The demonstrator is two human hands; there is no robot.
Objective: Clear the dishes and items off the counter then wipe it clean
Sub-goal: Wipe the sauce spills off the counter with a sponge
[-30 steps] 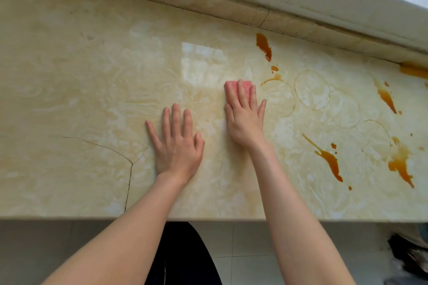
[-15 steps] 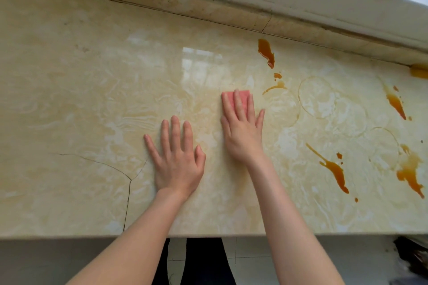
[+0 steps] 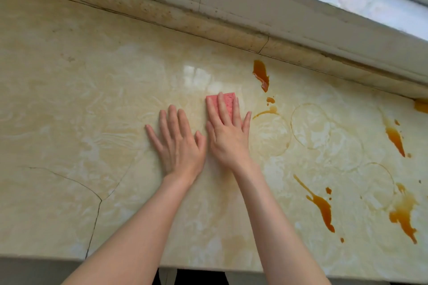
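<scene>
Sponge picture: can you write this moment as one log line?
step: wipe counter | right hand: presses pink sponge flat on counter | left hand: flat on counter | orange spills: unwiped, right of sponge

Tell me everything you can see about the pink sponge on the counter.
The pink sponge is a small rectangular block with a dimpled top that looks like soft foam. It lies flat on the cream, marble-look counter, mostly hidden under the right hand, whose straight fingers press down on it. Only its far end and strips between the fingers show. An orange spill lies apart from it, farther back and to the right.
</scene>
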